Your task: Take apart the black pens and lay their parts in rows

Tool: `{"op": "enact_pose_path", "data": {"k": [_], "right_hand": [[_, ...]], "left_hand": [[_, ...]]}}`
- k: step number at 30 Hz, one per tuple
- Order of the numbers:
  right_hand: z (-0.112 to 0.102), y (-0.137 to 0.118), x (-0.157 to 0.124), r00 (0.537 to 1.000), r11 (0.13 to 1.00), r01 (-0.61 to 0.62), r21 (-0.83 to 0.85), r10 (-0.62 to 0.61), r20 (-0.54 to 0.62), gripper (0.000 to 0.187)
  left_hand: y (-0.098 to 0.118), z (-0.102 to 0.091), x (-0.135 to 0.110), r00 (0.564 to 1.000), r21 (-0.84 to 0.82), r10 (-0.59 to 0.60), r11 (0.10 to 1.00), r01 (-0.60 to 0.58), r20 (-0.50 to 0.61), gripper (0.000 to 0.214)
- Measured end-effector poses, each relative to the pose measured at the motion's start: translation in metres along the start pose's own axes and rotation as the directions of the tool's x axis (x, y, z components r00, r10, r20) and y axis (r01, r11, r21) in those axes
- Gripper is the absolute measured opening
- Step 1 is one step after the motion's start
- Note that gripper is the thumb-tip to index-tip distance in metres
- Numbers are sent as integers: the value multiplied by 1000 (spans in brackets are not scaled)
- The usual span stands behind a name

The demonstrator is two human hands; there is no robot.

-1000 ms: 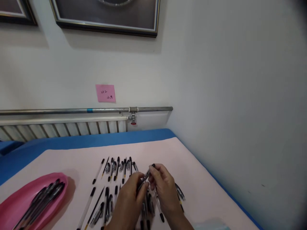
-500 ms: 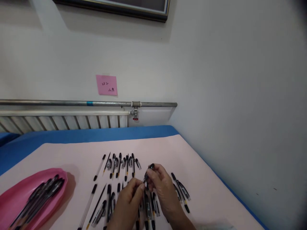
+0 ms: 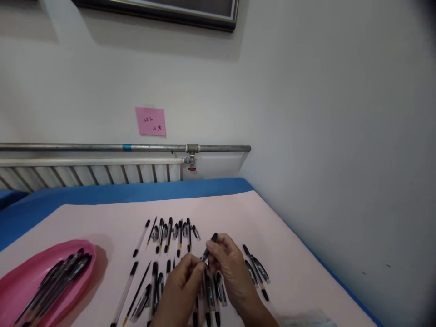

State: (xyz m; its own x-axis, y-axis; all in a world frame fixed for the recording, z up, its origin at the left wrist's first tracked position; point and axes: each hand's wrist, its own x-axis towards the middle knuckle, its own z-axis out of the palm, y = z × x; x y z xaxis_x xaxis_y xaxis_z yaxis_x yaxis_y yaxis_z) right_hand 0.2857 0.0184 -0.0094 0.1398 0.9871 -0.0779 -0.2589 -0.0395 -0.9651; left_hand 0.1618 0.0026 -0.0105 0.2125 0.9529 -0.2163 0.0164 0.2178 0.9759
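Note:
My left hand [image 3: 182,288] and my right hand [image 3: 230,268] meet over the paper, both closed in a pinch on one slim black-and-clear pen [image 3: 210,244]. Its black end points up and away between my right thumb and fingers, while my left thumb and forefinger grip the lower end. Fingers hide much of it. Beneath and around my hands lie pen parts: clear barrels with black ends [image 3: 124,293], thin dark refills [image 3: 136,290] and clear caps with black tops [image 3: 141,305]. Several more parts lie in a row [image 3: 170,235] beyond my left hand.
At the left a pink tray [image 3: 20,265] holds several black pens [image 3: 59,284]. To the right of my right hand lies a small group of pen parts [image 3: 256,268]. Pale pink paper [image 3: 218,209] covers the blue tabletop [image 3: 163,190], which meets walls behind and at right.
The pen has turned slightly between my fingers, and my right fingertips have shifted a little left. The parts on the paper and in the tray stay put.

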Motion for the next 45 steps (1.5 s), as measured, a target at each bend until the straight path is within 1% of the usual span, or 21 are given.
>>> {"op": "enact_pose_path", "data": {"k": [2, 3, 4, 5, 7, 8, 10, 11, 13, 17, 19, 24, 26, 28, 31, 33, 35, 37, 39, 42, 45], "right_hand": [[-2, 3, 1, 1000, 999, 6, -52, -6, -12, 28], [-3, 4, 1, 1000, 998, 5, -59, -5, -5, 27], [-4, 5, 1, 1000, 998, -1, -55, 1, 7, 27], [-5, 4, 1, 1000, 999, -11, -36, 12, 21, 26], [-6, 2, 1, 997, 998, -39, 44, 36, 62, 24], [-5, 0, 1, 995, 994, -53, 98, 44, 91, 24], [-4, -2, 0, 988, 980, -73, 183, 47, 145, 26], [-3, -3, 0, 987, 979, -72, 192, 42, 156, 27], [-1, -2, -1, 992, 990, -39, 138, 21, 127, 27], [-2, 2, -1, 999, 999, 42, -12, -41, 31, 22], [-4, 3, -1, 999, 1000, 22, -5, -22, 36, 23], [0, 6, -4, 999, 989, 6, 148, -11, 35, 22], [1, 7, 0, 1000, 977, -5, 212, 6, -1, 23], [-6, 5, 8, 997, 957, 5, 289, 17, -76, 24], [-27, -6, 25, 971, 924, 90, 371, 1, -238, 28], [-39, -15, 29, 936, 883, 177, 434, -15, -352, 27], [-41, -22, 26, 946, 869, 203, 451, -55, -321, 21], [-34, -23, 18, 980, 884, 152, 442, -76, -185, 16], [-23, -20, 8, 996, 907, 87, 412, -64, -68, 14], [-12, -13, 2, 999, 952, 30, 304, -24, -22, 11], [-9, -6, 2, 1000, 989, -26, 147, 25, 9, 18]], "left_hand": [[-2, -1, -1, 984, 170, 170, 973, -157, -61, 29], [-2, -1, 0, 977, 204, 201, 962, -183, -72, 28], [-3, -2, 0, 982, 179, 172, 971, -157, -74, 28], [-3, -2, 0, 993, 104, 98, 990, -91, -59, 30], [-2, -4, 1, 992, -132, -116, 984, 123, 60, 36], [-1, -6, 1, 966, -245, -208, 939, 241, 154, 38], [3, -8, 0, 908, -388, -285, 834, 392, 306, 43], [4, -8, -1, 898, -423, -287, 806, 414, 333, 45], [5, -7, -2, 907, -438, -293, 803, 405, 302, 48], [1, -2, -3, 941, -320, -282, 888, 329, 187, 50], [0, -2, -3, 937, -316, -278, 888, 335, 212, 48], [5, -4, -4, 891, -436, -294, 790, 431, 347, 45], [6, -4, -6, 885, -469, -297, 763, 446, 359, 43], [4, -3, -8, 864, -472, -324, 736, 486, 384, 40], [-1, 1, -12, 818, -402, -346, 740, 539, 460, 39], [-4, 2, -13, 813, -363, -329, 769, 526, 480, 41], [-4, 2, -12, 831, -365, -317, 785, 501, 458, 43], [-3, 0, -10, 850, -379, -319, 790, 483, 418, 43], [-2, -3, -8, 870, -386, -319, 800, 460, 375, 45], [-1, -5, -7, 896, -380, -298, 827, 414, 328, 48], [-1, -4, -6, 910, -369, -276, 847, 382, 308, 50]]}}
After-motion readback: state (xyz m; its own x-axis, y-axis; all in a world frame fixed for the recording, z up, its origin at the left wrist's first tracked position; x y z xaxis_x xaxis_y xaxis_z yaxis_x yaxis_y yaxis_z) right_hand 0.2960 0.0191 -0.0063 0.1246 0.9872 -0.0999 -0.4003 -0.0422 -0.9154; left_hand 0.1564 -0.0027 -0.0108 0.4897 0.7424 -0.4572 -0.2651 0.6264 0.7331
